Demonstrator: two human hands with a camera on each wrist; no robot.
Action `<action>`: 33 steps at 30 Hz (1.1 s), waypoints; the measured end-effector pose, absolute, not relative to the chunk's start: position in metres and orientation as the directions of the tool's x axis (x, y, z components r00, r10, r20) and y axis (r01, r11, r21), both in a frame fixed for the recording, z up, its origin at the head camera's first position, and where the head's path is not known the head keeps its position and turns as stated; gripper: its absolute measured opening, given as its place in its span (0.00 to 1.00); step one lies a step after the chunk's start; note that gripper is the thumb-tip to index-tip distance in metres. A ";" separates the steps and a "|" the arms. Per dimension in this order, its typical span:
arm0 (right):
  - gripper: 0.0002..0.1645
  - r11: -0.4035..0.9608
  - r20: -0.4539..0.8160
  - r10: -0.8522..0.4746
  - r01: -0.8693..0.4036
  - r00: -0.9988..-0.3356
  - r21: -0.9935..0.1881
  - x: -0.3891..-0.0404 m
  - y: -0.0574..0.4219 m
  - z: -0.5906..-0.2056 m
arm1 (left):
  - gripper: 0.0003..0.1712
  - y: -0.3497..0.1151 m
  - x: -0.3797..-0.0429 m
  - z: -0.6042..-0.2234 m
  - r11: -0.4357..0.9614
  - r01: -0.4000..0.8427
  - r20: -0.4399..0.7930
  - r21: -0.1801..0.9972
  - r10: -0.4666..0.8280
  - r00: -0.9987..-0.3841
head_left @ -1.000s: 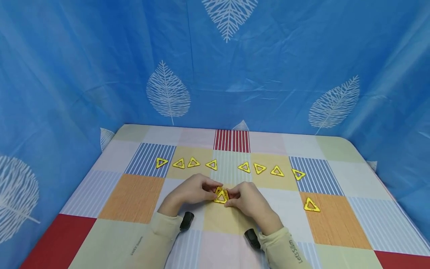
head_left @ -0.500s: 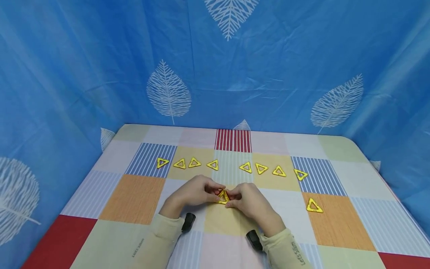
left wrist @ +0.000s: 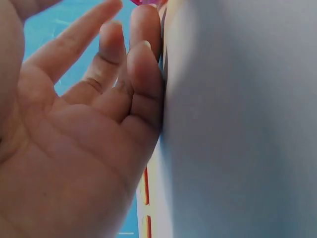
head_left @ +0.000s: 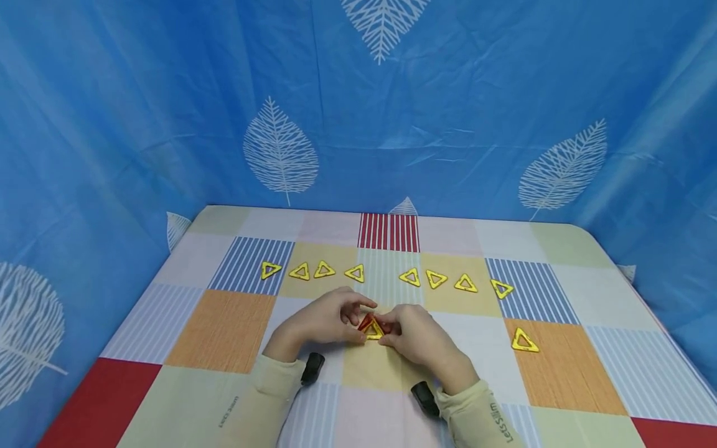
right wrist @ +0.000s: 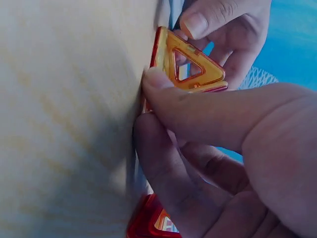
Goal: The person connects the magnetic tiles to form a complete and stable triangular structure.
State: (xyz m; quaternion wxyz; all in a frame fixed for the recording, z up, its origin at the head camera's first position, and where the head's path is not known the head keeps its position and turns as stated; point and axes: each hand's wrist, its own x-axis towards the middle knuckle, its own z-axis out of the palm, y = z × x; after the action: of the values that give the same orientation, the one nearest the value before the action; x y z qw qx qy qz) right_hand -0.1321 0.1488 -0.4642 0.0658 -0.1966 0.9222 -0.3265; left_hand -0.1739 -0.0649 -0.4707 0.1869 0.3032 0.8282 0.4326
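Note:
In the head view, several translucent triangular magnetic tiles lean together near the middle of the table, a yellow one facing me and reddish ones behind. My right hand pinches them from the right. Up close in the right wrist view, its thumb and index finger lie at the base corner of the upright orange-yellow tile. My left hand is just left of the tiles, its thumb beside them and its other fingers loosely bent, apart from the thumb. The left wrist view has its palm and relaxed fingers. Fingers hide part of the rear tiles.
Flat yellow triangular tiles lie in a row across the far part of the table, some at left and some at right. A single tile lies nearer on the right. Behind the patchwork tablecloth hangs a blue curtain.
My left fingers have come off the tiles and spread from the thumb. My right hand keeps its pinch. The tiles at the middle have shifted slightly, and more red shows behind the front one.

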 end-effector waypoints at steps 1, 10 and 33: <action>0.21 0.707 0.014 -0.413 -0.330 -0.911 -0.625 -0.132 0.149 -0.464 | 0.33 -0.066 -0.174 -0.470 0.441 0.341 -0.054 0.830 0.672 -0.738; 0.14 0.683 0.116 -0.399 -0.379 -0.909 -0.625 -0.133 0.149 -0.464 | 0.36 -0.066 -0.174 -0.470 0.476 0.354 -0.104 0.805 0.700 -0.706; 0.35 0.638 -0.020 0.262 0.189 -0.965 -0.746 -0.150 0.267 -0.471 | 0.25 -0.067 -0.172 -0.473 0.536 0.349 -0.097 0.769 0.637 -0.765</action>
State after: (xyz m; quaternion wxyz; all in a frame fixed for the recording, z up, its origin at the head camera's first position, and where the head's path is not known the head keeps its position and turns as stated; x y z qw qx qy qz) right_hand -0.1498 0.2666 -0.4714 -0.0448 0.1246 0.9039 -0.4067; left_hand -0.1716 -0.0667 -0.4730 0.1862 0.2878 0.8564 0.3862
